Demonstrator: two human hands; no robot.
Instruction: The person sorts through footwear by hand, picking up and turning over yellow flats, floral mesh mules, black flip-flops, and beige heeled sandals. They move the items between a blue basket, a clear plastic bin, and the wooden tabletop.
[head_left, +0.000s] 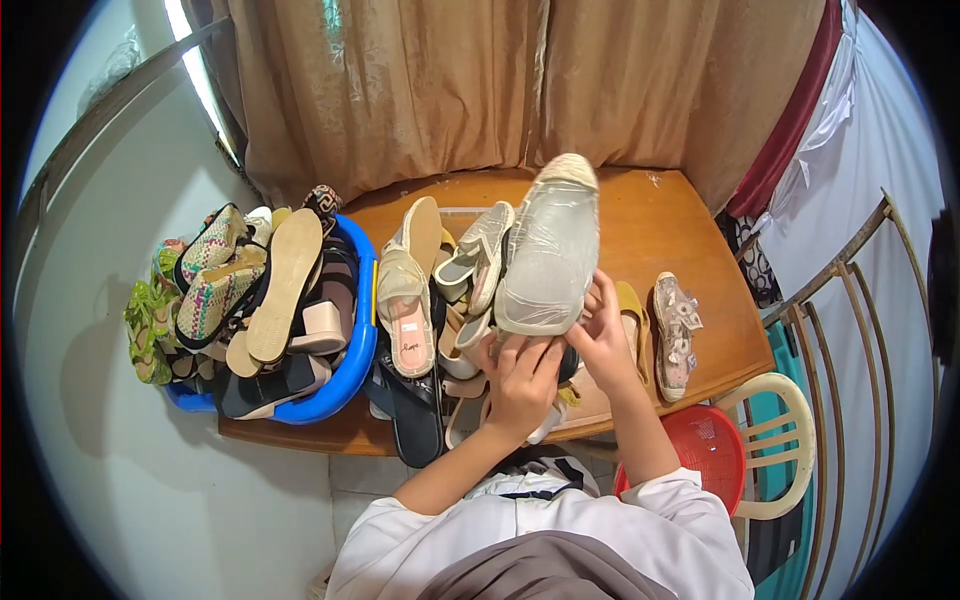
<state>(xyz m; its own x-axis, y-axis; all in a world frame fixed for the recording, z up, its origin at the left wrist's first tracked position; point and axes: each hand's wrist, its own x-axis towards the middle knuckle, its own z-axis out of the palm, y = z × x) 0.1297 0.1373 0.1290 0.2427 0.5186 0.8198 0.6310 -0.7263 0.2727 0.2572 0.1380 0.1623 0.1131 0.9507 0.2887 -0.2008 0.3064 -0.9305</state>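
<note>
Plainly, both hands are clamped on the near end of a plastic-wrapped shoe. The left hand is under it and the right hand is at its side. The shoe stands up and away from the person, above the pile in the middle of the surface. The wrap looks slick and loose, so the fingers may grip film rather than shoe. If so, it could slide out and fall into the pile. A drop there, or a nudge from the left forearm, might push the dark sandal off, as it already hangs over the near edge. The basket on the left is heaped above its rim and juts past the surface's edge. A knock to the surface could likely spill footwear from it to the floor.
</note>
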